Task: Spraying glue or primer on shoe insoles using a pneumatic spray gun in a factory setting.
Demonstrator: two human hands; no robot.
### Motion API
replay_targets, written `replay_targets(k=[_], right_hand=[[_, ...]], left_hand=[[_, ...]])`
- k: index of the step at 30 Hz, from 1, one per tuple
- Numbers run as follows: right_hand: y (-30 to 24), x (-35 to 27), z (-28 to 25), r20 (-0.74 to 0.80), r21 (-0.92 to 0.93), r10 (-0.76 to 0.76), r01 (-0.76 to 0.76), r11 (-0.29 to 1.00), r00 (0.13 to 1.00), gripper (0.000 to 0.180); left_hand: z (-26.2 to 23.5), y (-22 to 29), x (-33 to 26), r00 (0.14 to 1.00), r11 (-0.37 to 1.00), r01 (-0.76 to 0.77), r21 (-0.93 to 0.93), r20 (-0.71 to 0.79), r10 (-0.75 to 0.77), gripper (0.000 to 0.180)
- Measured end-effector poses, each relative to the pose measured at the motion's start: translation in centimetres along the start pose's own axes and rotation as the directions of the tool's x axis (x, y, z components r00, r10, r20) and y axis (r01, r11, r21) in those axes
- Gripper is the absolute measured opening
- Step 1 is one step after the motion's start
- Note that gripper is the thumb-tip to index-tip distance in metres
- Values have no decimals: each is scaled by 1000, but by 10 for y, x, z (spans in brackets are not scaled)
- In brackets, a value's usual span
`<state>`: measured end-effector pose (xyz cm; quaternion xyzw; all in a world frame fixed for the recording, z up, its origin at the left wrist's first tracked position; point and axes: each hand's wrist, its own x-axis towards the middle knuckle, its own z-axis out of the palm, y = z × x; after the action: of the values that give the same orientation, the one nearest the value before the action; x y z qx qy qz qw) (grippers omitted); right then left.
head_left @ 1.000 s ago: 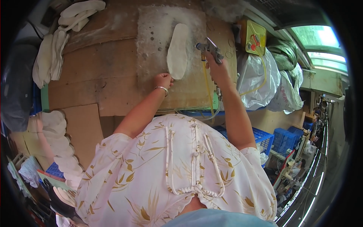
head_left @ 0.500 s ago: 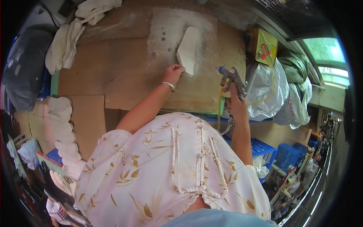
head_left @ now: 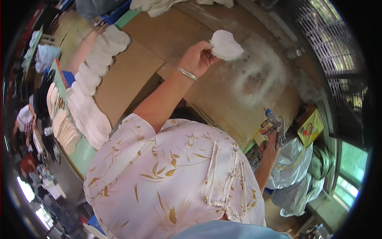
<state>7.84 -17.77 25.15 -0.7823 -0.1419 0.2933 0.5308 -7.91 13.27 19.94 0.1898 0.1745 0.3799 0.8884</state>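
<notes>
A white insole (head_left: pixel 226 45) is pinched by one end between the thumb and fingers of my left hand (head_left: pixel 197 59). It is held up over the cardboard-covered table, tilted so that it looks shortened. A metal spray gun (head_left: pixel 274 124) with a blue tip sits in the grip of my right hand (head_left: pixel 269 145), low at the right beside the table's near edge. A yellowish hose (head_left: pixel 251 141) hangs from the gun. Below and right of the insole, a whitish sprayed patch (head_left: pixel 258 75) marks the cardboard (head_left: pixel 223 85).
At the left, white insoles (head_left: pixel 89 79) lie overlapped in a long row along a cardboard sheet (head_left: pixel 133 65). More insoles (head_left: pixel 65 131) are stacked on a green surface. A yellow container (head_left: pixel 310 127) and plastic bags (head_left: pixel 292 163) stand at the right. Pale bundles (head_left: pixel 159 6) lie at the far edge.
My left hand has lifted the insole off the sprayed patch. My view has turned toward the left, where the insole row lies. The spray gun stays in my right hand.
</notes>
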Motion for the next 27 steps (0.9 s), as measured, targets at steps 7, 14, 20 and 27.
replay_targets(k=[7, 14, 20, 27], right_hand=[[-2, 20, 39, 262, -72, -1, 21, 997, 965, 30], [-19, 19, 82, 401, -171, 30, 42, 984, 916, 29], [-28, 12, 109, 457, -241, 37, 83, 967, 889, 26], [-22, 8, 115, 464, -273, 72, 64, 960, 883, 26]], left_hand=[[-42, 102, -90, 899, 927, -374, 20, -238, 368, 12], [-134, 222, -157, 616, 728, -667, 159, -432, 659, 19], [-200, 317, -217, 459, 613, -739, 281, -456, 763, 18], [-235, 260, -307, 259, 558, -743, 369, -611, 748, 17]])
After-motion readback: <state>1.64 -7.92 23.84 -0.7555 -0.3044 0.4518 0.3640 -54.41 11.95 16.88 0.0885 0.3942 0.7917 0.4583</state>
